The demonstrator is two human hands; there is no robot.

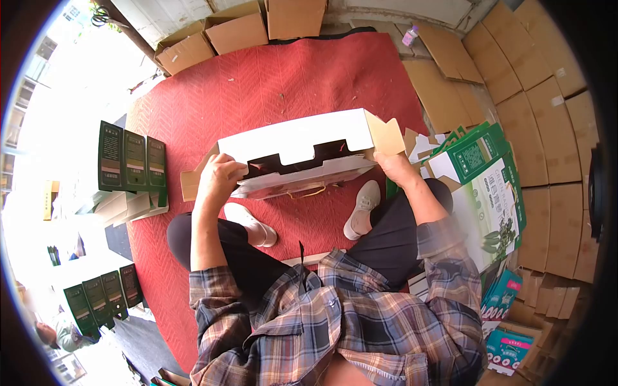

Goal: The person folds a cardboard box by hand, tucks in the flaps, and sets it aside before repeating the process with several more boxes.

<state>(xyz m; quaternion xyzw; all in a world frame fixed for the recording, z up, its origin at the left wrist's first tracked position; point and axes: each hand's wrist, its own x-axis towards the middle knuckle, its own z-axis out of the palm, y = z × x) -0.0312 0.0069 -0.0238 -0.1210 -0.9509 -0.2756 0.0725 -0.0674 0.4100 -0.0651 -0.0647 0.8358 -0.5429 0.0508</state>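
Between my legs, above the red mat, I hold a partly folded cardboard box [296,138]. Its upper panel is white, with notches cut along the near edge, and brown flaps stick out at both ends. My left hand [220,179] is closed on the left end, its fingers bent over the edge near a notch. At the other end, my right hand [397,168] grips the corner beside the brown flap [386,135]. A thin yellowish handle [308,191] shows on the panel nearest me. The inside of the box is mostly hidden.
A red mat [270,83] covers the floor. Flattened green-and-white printed boxes [492,206] pile up at my right, before stacked brown cartons [553,128]. Dark green boxes [134,157] stand at left. Open cartons [235,35] line the back; a small bottle [410,35] stands nearby.
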